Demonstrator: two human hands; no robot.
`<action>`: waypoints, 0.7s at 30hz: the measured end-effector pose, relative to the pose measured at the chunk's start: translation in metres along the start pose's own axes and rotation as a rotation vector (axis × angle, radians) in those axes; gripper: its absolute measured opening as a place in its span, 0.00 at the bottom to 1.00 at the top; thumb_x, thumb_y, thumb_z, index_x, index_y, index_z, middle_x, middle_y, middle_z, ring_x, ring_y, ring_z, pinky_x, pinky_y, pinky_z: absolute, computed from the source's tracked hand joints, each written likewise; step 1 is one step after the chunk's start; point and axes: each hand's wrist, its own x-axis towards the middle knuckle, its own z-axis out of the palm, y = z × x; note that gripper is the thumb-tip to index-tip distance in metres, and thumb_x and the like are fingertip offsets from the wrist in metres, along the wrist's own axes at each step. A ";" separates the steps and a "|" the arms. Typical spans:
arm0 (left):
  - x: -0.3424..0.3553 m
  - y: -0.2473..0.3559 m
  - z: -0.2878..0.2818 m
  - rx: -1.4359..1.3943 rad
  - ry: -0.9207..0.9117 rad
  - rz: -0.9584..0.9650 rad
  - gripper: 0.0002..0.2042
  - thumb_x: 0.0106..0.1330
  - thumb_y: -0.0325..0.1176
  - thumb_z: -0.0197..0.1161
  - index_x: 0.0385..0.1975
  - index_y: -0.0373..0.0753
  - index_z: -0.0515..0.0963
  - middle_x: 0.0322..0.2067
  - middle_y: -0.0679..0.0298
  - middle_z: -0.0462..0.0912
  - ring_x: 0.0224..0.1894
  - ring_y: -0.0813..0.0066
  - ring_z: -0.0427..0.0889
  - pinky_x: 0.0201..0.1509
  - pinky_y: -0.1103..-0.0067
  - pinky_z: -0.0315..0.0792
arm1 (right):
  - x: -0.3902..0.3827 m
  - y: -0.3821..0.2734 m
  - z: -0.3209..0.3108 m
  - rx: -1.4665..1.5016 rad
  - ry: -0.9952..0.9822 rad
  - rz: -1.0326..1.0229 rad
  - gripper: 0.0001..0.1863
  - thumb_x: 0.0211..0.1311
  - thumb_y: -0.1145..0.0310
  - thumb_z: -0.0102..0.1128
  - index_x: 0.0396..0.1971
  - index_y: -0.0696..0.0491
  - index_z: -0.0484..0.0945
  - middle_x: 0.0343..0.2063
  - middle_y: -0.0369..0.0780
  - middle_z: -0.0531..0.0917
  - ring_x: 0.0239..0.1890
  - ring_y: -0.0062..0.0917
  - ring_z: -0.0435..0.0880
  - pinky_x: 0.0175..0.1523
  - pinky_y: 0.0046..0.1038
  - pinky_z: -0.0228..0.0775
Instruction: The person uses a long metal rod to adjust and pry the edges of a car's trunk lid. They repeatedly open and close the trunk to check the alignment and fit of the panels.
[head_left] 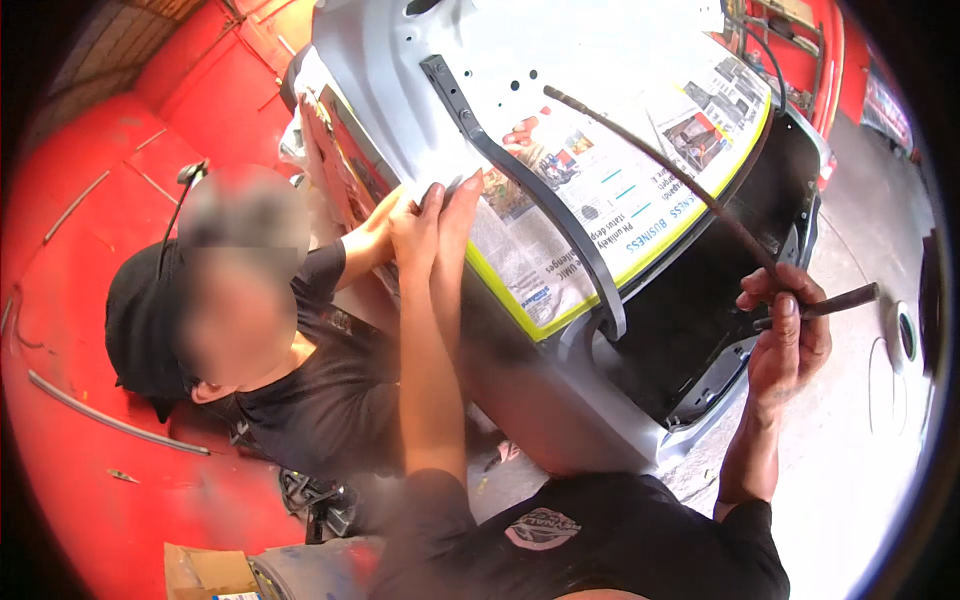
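Note:
My right hand (785, 335) is wrapped around the lower end of a long, thin, brown metal rod (660, 160), near a short crosswise bar end (850, 299). The rod slants up and left over newspaper masking (610, 200) on a grey car body (560, 400). Below it, a dark curved hinge arm (545, 200) arches across the newspaper. My left hand (413, 232) is at the left edge of the silvery-white panel (385, 110), crowded against a co-worker's hands (462, 205). Its fingers are largely hidden, so their grip does not show.
The co-worker in a black cap (145, 300) leans in at left. Yellow-green tape (510, 305) borders the newspaper, and the dark trunk opening (740, 290) lies beyond it. A tape-like roll (905, 332) is at far right. A cardboard box (205, 572) stands lower left.

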 end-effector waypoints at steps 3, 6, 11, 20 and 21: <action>0.017 -0.009 -0.012 -0.014 -0.150 0.000 0.15 0.71 0.35 0.62 0.38 0.24 0.82 0.31 0.52 0.87 0.32 0.68 0.87 0.36 0.73 0.79 | 0.006 0.009 0.007 0.030 -0.054 0.046 0.14 0.74 0.70 0.54 0.50 0.65 0.76 0.35 0.50 0.86 0.34 0.31 0.87 0.41 0.30 0.82; 0.010 -0.001 -0.002 -0.072 -0.216 0.036 0.16 0.72 0.38 0.60 0.41 0.26 0.82 0.33 0.55 0.88 0.34 0.70 0.87 0.36 0.73 0.78 | 0.009 0.020 0.011 0.022 -0.073 0.027 0.14 0.74 0.69 0.54 0.50 0.65 0.76 0.34 0.50 0.86 0.34 0.31 0.87 0.40 0.30 0.82; 0.003 -0.008 0.007 -0.198 -0.060 -0.155 0.22 0.74 0.45 0.59 0.51 0.29 0.77 0.37 0.60 0.84 0.27 0.74 0.83 0.28 0.79 0.75 | 0.017 0.026 0.026 -0.002 -0.113 -0.004 0.14 0.74 0.70 0.54 0.49 0.66 0.76 0.35 0.50 0.86 0.34 0.31 0.87 0.41 0.30 0.82; 0.000 -0.030 0.022 -0.254 0.021 0.032 0.20 0.76 0.48 0.57 0.45 0.33 0.77 0.29 0.61 0.85 0.16 0.84 0.70 0.19 0.85 0.63 | 0.020 0.033 0.048 0.005 -0.147 -0.029 0.14 0.74 0.71 0.53 0.49 0.67 0.75 0.35 0.51 0.86 0.35 0.30 0.87 0.43 0.30 0.81; 0.001 -0.032 0.024 -0.293 0.053 0.048 0.20 0.75 0.49 0.57 0.45 0.34 0.77 0.29 0.62 0.85 0.16 0.86 0.66 0.18 0.85 0.58 | 0.019 0.033 0.050 -0.002 -0.137 -0.025 0.14 0.74 0.71 0.53 0.49 0.67 0.75 0.35 0.51 0.86 0.35 0.30 0.87 0.43 0.30 0.81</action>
